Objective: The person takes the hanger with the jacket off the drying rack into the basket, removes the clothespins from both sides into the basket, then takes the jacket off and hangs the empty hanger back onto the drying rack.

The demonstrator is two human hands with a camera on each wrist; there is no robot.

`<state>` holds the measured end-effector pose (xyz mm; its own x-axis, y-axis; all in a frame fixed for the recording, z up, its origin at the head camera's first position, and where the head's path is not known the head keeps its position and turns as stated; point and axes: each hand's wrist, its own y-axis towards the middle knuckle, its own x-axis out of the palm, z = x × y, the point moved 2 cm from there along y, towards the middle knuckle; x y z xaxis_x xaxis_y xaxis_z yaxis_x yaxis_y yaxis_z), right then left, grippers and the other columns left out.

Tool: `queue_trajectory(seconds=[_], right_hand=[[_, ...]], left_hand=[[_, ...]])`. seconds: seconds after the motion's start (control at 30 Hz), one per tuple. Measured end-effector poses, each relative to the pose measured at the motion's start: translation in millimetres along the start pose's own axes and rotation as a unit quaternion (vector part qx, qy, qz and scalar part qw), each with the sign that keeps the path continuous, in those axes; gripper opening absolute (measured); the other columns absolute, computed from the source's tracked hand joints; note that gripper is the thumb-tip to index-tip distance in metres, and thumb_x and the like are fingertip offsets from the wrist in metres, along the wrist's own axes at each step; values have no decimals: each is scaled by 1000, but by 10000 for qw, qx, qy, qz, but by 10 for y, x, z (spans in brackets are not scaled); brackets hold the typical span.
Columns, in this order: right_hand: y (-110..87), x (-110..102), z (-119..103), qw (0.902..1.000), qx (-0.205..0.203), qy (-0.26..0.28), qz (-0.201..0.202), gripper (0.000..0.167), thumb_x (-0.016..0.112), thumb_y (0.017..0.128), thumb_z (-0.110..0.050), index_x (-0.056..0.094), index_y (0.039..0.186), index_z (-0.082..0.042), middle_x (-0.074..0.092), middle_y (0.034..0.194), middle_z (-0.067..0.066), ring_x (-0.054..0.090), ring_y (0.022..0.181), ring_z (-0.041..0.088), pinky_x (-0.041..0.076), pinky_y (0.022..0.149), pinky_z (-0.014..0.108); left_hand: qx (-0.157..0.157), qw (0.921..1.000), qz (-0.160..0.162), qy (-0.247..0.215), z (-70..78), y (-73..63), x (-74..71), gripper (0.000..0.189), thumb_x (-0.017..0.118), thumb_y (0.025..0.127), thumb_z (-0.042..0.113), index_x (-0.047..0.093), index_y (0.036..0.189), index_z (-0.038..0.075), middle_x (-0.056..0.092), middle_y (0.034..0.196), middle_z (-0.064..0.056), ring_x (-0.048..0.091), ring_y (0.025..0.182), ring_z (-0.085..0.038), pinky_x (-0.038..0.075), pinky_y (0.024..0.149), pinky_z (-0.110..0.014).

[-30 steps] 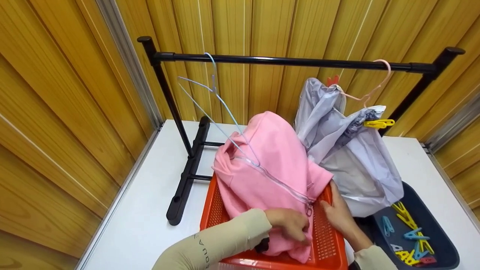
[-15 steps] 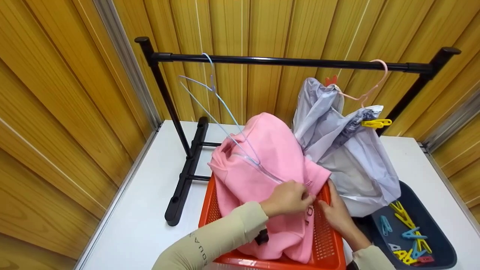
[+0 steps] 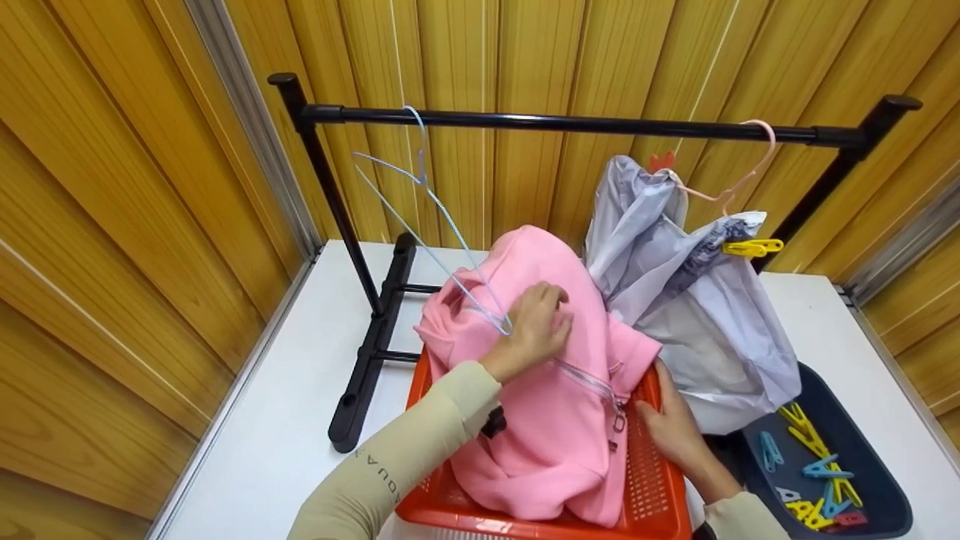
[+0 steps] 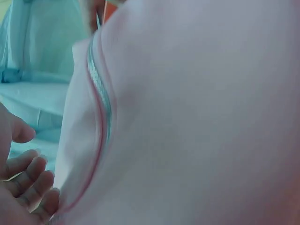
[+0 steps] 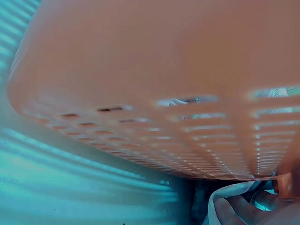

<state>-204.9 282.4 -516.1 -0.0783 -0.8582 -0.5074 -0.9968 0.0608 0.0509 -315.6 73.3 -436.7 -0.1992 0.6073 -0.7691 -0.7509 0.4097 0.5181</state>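
A pink zip-up jacket [image 3: 547, 465] lies heaped in a red plastic basket [image 3: 652, 480], its zipper [image 3: 592, 379] running slantwise across it. Over the jacket is my left hand [image 3: 532, 322], beside the lower end of a blue wire hanger [image 3: 446, 217]. Its fingers [image 4: 33, 185] are loosely bent and hold nothing in the left wrist view. My right hand [image 3: 679, 427] grips the basket's right rim, thumb on the inner side. The right wrist view has the basket's slotted wall [image 5: 140, 61] close up, with fingers [image 5: 243, 211] curled at its edge.
A black rack's bar [image 3: 555, 121] spans the back, carrying the blue hanger and a pink hanger [image 3: 761, 161]. Pale lilac cloth [image 3: 720, 322] hangs there with a yellow clothespin [image 3: 754, 247] and a red one [image 3: 662, 161]. A dark bin [image 3: 885, 480] of clothespins stands right.
My left hand has gone from the jacket's lower part, past the zipper pull, up and left toward the hanger's lower end. The right hand stays on the basket rim.
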Motion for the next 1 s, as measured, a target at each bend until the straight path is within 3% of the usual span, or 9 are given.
queue_trajectory(seconds=[0.1, 0.23, 0.4, 0.57, 0.77, 1.0], right_hand=[[1, 1, -1, 10000, -55, 10, 6, 77, 45, 89, 12, 2, 153, 3, 10, 155, 35, 21, 140, 51, 16, 116, 59], [-5, 0, -7, 10000, -70, 4, 2, 77, 45, 89, 12, 3, 153, 3, 11, 156, 34, 21, 140, 50, 16, 116, 58], [-17, -10, -13, 9999, -95, -30, 34, 77, 47, 89, 12, 4, 152, 4, 13, 155, 34, 22, 140, 50, 17, 115, 58], [-13, -12, -10, 10000, -79, -4, 40, 76, 46, 90, 12, 4, 153, 3, 12, 155, 34, 23, 140, 49, 17, 116, 58], [-8, -5, -5, 10000, -26, -32, -11, 77, 45, 89, 11, 3, 153, 2, 11, 156, 33, 22, 140, 50, 16, 116, 58], [-15, -9, -14, 10000, 37, 19, 48, 77, 45, 90, 11, 3, 153, 1, 11, 156, 33, 23, 140, 49, 16, 116, 57]], left_hand=[[112, 9985, 341, 402, -101, 56, -62, 22, 66, 85, 26, 61, 100, 11, 59, 93, -2, 58, 90, -20, 45, 79, -32], [-93, 9964, 330, 782, -210, 123, -144, 33, 68, 84, 32, 61, 107, 10, 59, 104, -5, 56, 99, -23, 42, 83, -36], [-596, 9887, 103, 1374, -359, 212, -212, 58, 67, 82, 52, 57, 119, 8, 56, 120, -9, 52, 114, -24, 40, 92, -41], [-1238, 9754, -537, 1741, -507, 264, -232, 84, 57, 78, 73, 48, 131, 9, 52, 131, -10, 49, 122, -27, 41, 96, -49], [-1760, 9704, -1212, 1127, -638, 249, -225, 99, 55, 75, 76, 35, 142, 7, 51, 136, -15, 51, 122, -32, 35, 101, -58], [-1887, 9628, -1669, 978, -744, 284, -148, 111, 62, 64, 81, 32, 143, 8, 52, 131, -15, 54, 115, -32, 37, 100, -55]])
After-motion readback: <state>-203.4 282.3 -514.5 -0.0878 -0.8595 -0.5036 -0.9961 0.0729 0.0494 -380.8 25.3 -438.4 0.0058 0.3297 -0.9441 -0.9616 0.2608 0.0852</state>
